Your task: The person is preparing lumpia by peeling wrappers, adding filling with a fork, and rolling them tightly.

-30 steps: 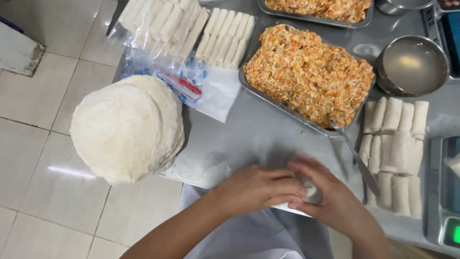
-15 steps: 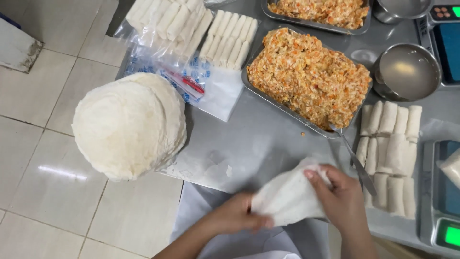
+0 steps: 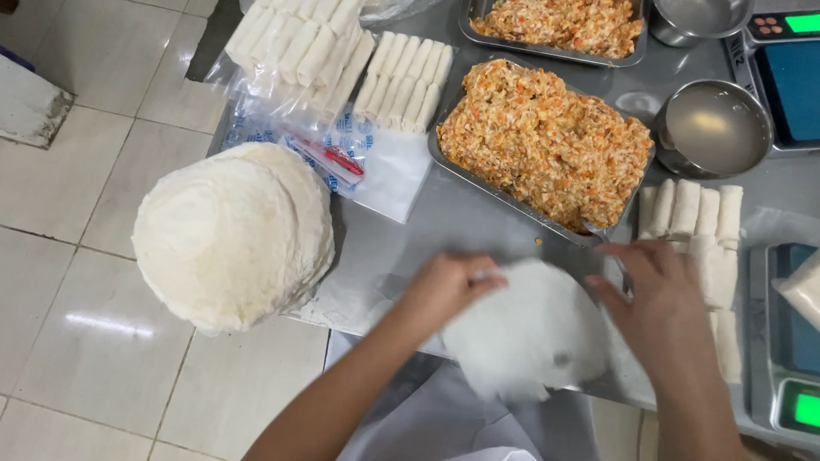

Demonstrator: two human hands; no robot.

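The thin white wrapper (image 3: 525,329) on the steel table (image 3: 410,230) is blurred, its near edge hard to trace. The left hand (image 3: 444,286) pinches the wrapper's left edge with fingers bunched; the right hand (image 3: 662,299) lies flat at its right side, fingers spread (a spoon handle partly hidden beneath). Behind, a clear plastic bag (image 3: 342,158) with blue print and a red strip lies beside the wrapper stack (image 3: 231,235)

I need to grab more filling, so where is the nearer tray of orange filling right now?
In the head view, the nearer tray of filling sits centre-right on the metal table, just beyond the right hand, left of the bowl.
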